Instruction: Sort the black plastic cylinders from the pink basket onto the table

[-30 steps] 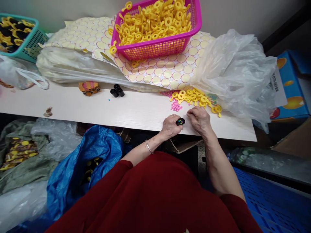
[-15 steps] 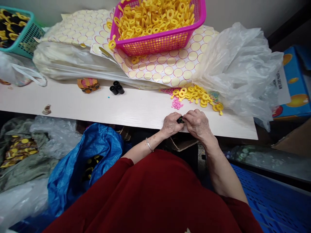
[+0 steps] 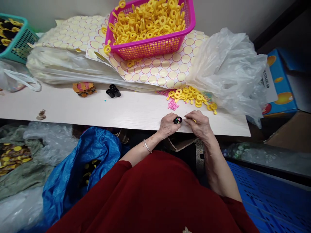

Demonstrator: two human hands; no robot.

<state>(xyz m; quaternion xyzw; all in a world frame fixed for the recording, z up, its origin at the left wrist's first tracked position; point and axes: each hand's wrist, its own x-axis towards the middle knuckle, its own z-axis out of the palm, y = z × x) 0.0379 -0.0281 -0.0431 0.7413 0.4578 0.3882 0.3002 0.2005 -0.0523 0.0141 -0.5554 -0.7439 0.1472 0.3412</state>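
1. One pale, wood-grained worktop runs across the view, in front of the person.
2. One blue woven-plastic sack gapes open below the worktop, well to the left of the hands.
3. One magenta plastic lattice basket, heaped with yellow pieces too many to count, stands well beyond the hands.
4. Two hands work at the worktop's near edge. The left hand is wrapped around a black tube. The right hand has its thumb and fingers drawn together, a scrap of yellow showing among them; whether they grip it cannot be told.
5. One loose pile of yellow plastic rings with short tabs lies beyond the right hand; they overlap too much for a sure count.
6. Four short black cylindrical tubes show. One, the held tube, lies between the hands, mouth upward, with small coloured bits inside; the right fingertips are just beside it, apart. The other three tubes cluster well to the left.
7. Many small pink beads, uncountable, lie beyond the held tube.
8. One tiny blue bead lies near the three tubes.
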